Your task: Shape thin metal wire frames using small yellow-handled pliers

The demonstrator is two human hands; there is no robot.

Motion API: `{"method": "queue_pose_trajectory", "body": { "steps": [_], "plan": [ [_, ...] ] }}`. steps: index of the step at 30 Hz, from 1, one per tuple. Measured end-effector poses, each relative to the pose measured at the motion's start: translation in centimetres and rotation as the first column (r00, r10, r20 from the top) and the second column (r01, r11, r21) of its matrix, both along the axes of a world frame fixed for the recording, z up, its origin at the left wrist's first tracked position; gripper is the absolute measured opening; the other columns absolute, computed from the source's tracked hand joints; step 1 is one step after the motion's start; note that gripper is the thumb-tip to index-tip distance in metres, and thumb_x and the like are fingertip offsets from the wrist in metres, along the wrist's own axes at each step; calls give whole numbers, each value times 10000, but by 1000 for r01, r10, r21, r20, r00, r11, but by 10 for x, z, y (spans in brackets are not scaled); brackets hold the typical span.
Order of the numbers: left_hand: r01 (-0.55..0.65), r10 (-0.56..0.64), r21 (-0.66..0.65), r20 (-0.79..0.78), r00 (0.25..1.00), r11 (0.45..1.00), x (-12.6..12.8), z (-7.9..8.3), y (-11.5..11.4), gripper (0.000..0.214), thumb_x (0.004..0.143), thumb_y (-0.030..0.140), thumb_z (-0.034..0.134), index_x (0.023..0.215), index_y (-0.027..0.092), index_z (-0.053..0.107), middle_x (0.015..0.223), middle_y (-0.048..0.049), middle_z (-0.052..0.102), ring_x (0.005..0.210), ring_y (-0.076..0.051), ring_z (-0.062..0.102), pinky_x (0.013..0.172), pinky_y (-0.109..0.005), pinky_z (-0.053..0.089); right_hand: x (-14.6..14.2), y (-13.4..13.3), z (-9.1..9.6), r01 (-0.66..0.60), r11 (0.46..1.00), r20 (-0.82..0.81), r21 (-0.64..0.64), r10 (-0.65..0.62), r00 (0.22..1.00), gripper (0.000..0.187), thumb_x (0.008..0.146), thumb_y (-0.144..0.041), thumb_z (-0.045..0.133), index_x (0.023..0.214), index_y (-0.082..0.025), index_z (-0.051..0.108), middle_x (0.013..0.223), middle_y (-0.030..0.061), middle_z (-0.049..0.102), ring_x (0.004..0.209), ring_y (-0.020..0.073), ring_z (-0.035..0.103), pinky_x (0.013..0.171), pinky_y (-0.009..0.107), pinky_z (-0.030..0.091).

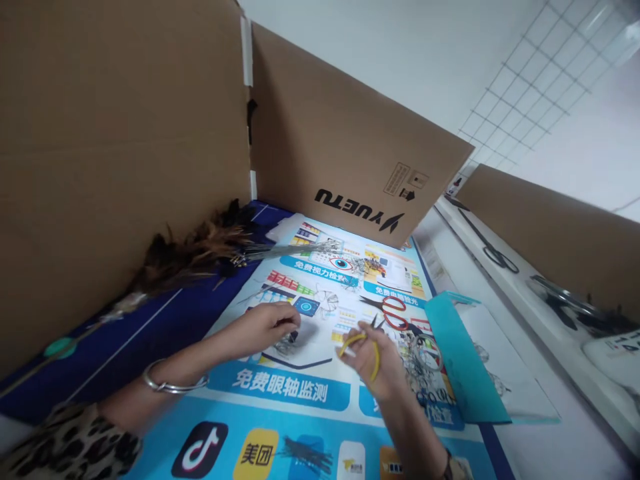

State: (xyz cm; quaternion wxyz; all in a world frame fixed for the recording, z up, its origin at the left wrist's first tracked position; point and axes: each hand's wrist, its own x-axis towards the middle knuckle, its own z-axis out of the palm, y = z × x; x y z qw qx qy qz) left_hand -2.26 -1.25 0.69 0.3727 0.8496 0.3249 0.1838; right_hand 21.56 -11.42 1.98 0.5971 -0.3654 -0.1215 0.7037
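Yellow-handled pliers [376, 363] rest in my right hand [383, 357], their dark jaws pointing up and slightly apart. My left hand [277, 325] hovers over the printed mat with its fingers curled together; whatever they may pinch is too small to make out. Just under that hand lies a small heap of thin wire pieces [287, 345]. Beyond the pliers sit red-handled scissors [395, 313], not touched by either hand. A tangle of wire loops and small dark bits [423, 363] spreads to the right of my right hand.
Tall cardboard panels [320, 133] wall off the left and back. Brown feathers [195, 247] and a bundle of thin wires [295, 249] lie along the left and far side. At right is a teal folder [465, 360]. Dark short strands [306, 455] lie near the front.
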Motion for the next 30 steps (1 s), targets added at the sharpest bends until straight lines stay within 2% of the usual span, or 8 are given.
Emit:
{"method": "queue_pose_trajectory", "body": {
  "steps": [2, 7, 10, 14, 18, 21, 26, 30],
  "plan": [
    [-4, 5, -17, 40, 999, 1000, -1, 1, 1, 157, 787, 228, 440, 770, 191, 592, 778, -3, 599, 740, -146, 543, 672, -211, 380, -10, -4, 0, -108, 989, -35, -104, 105, 994, 119, 767, -271, 560, 811, -161, 561, 780, 37, 597, 777, 178, 579, 755, 393, 443],
    [-2, 33, -224, 132, 991, 975, 0, 7, -4, 161, 809, 246, 403, 748, 184, 539, 681, 20, 574, 654, -131, 567, 606, -202, 404, -22, -7, 14, 37, 991, -40, 128, -33, 999, 119, 758, -284, 561, 863, -227, 566, 884, 17, 602, 863, 171, 564, 799, 390, 428],
    [13, 46, -342, 164, 985, 940, 2, 11, -10, 162, 819, 272, 393, 767, 184, 519, 658, 26, 585, 594, -127, 584, 545, -197, 407, -28, -10, 10, -67, 998, -35, 19, 67, 997, 107, 756, -310, 571, 791, -210, 557, 799, 12, 602, 834, 184, 575, 793, 421, 430],
    [-3, 59, -338, 154, 986, 941, 3, 19, -13, 182, 819, 305, 409, 790, 181, 539, 603, 30, 579, 529, -123, 557, 500, -197, 391, -26, -8, 11, -122, 992, 36, -28, 123, 992, 228, 777, -428, 543, 773, -200, 535, 730, 13, 585, 720, 177, 575, 708, 394, 455],
    [13, 14, -179, 150, 989, 984, 8, 42, -7, 189, 800, 290, 449, 787, 178, 601, 688, 3, 612, 625, -136, 563, 586, -216, 411, -20, 1, 16, 65, 995, 72, 75, -70, 995, 228, 794, -455, 505, 774, -228, 515, 692, -9, 563, 681, 156, 561, 689, 354, 456],
    [4, 6, -50, 201, 980, 999, 16, 64, 0, 199, 792, 267, 462, 782, 183, 641, 794, -21, 618, 734, -149, 561, 660, -229, 419, -26, 3, 8, -115, 978, 39, -175, 123, 992, 335, 773, -523, 488, 734, -190, 507, 643, 16, 553, 628, 170, 561, 638, 380, 456],
    [14, 51, -185, 341, 939, 983, 36, 96, 7, 195, 791, 265, 453, 848, 165, 611, 782, -29, 614, 637, -132, 564, 589, -241, 443, -40, 2, 6, -57, 992, 44, 110, 52, 998, 224, 778, -383, 519, 951, -240, 514, 850, 20, 590, 757, 164, 564, 687, 381, 461],
    [24, 109, -280, 450, 886, 960, 50, 110, 12, 172, 768, 257, 489, 872, 153, 578, 686, -16, 619, 621, -135, 559, 576, -245, 440, -46, 2, 3, -254, 962, 80, -99, 262, 962, 290, 776, -438, 481, 954, -211, 498, 719, 25, 575, 576, 151, 535, 508, 324, 447]
  ]
}}
